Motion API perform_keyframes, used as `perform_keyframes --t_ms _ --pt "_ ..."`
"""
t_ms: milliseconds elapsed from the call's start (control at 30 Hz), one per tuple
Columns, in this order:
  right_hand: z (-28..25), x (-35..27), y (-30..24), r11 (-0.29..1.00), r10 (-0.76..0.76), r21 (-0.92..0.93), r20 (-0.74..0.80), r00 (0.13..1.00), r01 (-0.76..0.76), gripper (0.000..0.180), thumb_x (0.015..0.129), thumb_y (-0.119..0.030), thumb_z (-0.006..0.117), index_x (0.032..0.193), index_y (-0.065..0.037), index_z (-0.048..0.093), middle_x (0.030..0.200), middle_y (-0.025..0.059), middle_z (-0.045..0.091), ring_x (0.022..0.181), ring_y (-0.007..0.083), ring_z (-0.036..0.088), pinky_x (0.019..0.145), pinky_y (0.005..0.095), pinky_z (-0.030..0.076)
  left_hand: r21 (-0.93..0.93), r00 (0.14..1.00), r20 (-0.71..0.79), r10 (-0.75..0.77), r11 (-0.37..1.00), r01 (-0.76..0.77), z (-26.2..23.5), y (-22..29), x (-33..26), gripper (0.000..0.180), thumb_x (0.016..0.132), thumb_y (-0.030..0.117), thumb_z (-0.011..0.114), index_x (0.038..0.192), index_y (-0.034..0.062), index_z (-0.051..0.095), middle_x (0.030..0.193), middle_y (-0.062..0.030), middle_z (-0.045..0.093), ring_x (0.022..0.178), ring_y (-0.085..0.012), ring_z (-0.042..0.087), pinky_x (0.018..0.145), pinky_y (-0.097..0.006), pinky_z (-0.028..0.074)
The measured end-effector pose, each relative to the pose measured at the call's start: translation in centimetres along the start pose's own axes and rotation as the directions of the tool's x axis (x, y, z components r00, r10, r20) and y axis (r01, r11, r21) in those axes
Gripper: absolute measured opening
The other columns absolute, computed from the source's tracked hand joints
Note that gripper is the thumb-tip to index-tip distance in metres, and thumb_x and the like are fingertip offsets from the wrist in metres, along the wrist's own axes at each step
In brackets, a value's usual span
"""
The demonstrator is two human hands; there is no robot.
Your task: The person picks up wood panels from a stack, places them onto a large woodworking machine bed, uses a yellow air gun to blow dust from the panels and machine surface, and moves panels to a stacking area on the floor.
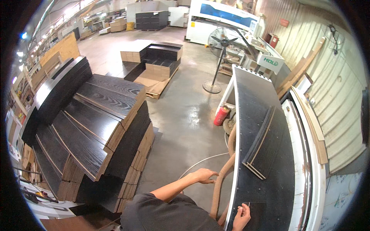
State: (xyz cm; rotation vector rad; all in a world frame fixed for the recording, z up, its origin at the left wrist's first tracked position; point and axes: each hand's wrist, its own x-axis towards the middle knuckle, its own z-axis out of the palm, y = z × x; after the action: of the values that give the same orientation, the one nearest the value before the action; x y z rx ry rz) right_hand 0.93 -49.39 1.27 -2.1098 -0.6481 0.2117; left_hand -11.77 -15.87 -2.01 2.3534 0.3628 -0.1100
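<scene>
My left hand reaches out over the floor with fingers apart and nothing in it, close to a ribbed tan hose. At the near edge of a long black-topped machine table, my right hand is closed in a pinch. Something thin and light shows at its fingertips, too small to name. Beside that hand a dark rectangular panel lies on the table top, hard to tell from the black surface. Farther along, several dark narrow boards with light edges lie together on the table.
Tall stacks of dark wood-grain panels stand to my left. Farther ahead sits a pallet with more panels. A pedestal fan stands on the floor ahead, and a red fire extinguisher beside the table. A pale cable crosses the floor.
</scene>
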Motion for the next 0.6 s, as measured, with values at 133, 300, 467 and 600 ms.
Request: perform_keyframes --t_ms 133,300,467,600 --pt "3.7 4.2 -3.4 0.997 -0.082 0.005 0.023 0.996 0.082 0.021 0.097 -0.004 0.059 0.114 0.005 0.066 0.090 0.0135 0.074 0.080 0.0173 0.070 0.072 0.0299 0.055 0.068 0.999 0.012 -0.036 0.997 0.035 -1.5 -2.3 -0.8 0.056 0.095 0.044 0.063 0.143 0.0168 0.052 0.124 -0.0168 0.068 0.113 -0.0379 0.065 0.097 -0.052 0.050" --pt "8.3 8.8 -8.4 0.965 -0.257 0.110 0.244 0.935 0.237 0.018 0.093 -0.005 0.064 0.110 0.001 0.069 0.089 0.0144 0.075 0.082 0.0244 0.074 0.076 0.0353 0.059 0.120 0.978 -0.066 -0.198 0.971 0.205 -3.5 -5.2 -4.2 0.059 0.095 0.045 0.063 0.146 0.0183 0.050 0.129 -0.0148 0.066 0.117 -0.0364 0.063 0.097 -0.052 0.049" --pt "11.2 12.0 -11.5 0.921 -0.388 0.148 0.405 0.828 0.360 0.017 0.091 -0.005 0.066 0.107 0.001 0.072 0.088 0.0148 0.074 0.081 0.0238 0.073 0.076 0.0349 0.059 0.102 0.879 -0.133 -0.459 0.875 0.472 -4.3 -6.4 -9.1 0.059 0.096 0.048 0.062 0.147 0.0204 0.050 0.133 -0.0138 0.064 0.121 -0.0348 0.061 0.099 -0.051 0.049" --pt "13.2 15.3 -13.0 0.839 -0.535 0.244 0.530 0.658 0.486 0.019 0.091 -0.007 0.067 0.108 0.000 0.071 0.090 0.0155 0.074 0.080 0.0261 0.072 0.075 0.0356 0.057 0.007 0.763 -0.159 -0.626 0.772 0.635 -1.7 -6.6 -12.1 0.060 0.094 0.051 0.062 0.145 0.0213 0.052 0.129 -0.0150 0.066 0.117 -0.0367 0.063 0.099 -0.052 0.050"
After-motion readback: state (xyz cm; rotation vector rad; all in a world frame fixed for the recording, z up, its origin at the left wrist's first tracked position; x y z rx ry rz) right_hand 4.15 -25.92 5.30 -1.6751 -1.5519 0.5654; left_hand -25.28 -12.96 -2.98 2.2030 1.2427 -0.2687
